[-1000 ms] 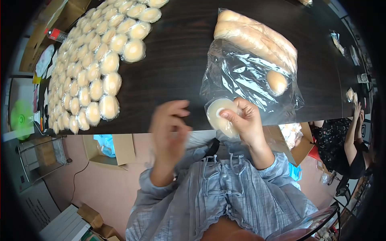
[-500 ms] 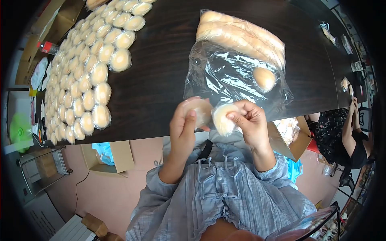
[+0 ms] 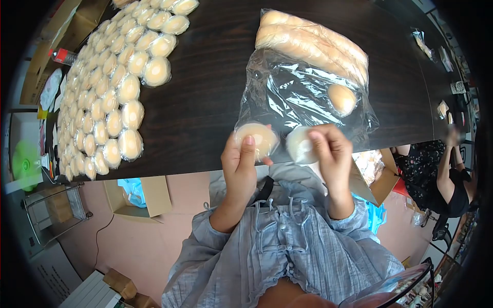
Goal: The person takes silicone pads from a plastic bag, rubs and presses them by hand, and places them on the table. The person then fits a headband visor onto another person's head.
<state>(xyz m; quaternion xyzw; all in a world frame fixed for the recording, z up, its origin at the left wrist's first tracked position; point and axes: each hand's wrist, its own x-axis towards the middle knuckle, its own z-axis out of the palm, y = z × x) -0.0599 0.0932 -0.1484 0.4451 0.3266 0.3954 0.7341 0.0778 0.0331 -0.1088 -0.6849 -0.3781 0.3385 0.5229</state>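
Between the thumb and fingers of my left hand (image 3: 241, 154) is a beige, shallow round pad (image 3: 258, 139) with a paler circle at its middle, facing me. My right hand (image 3: 333, 154), smeared by motion, pinches a whitish, see-through round shell (image 3: 299, 145) by its right side. The two pieces are held apart, just over the table's near edge. Beyond my hands lies a clear plastic bag (image 3: 287, 87). A long stack of nested beige pads (image 3: 310, 43) fills its far part, and a single pad (image 3: 342, 99) rests on its nearer part.
Many film-wrapped pads (image 3: 132, 114) lie in rows over the left of the dark table (image 3: 205, 77). A red-labelled bottle (image 3: 62, 56) is behind them. Below are cardboard boxes (image 3: 156, 197) and a green fan (image 3: 25, 161). Another person (image 3: 423, 167) sits at the right.
My right hand has shifted slightly right, and its piece now looks whitish and blurred. The pad in my left hand has turned its face with the pale circle toward me.
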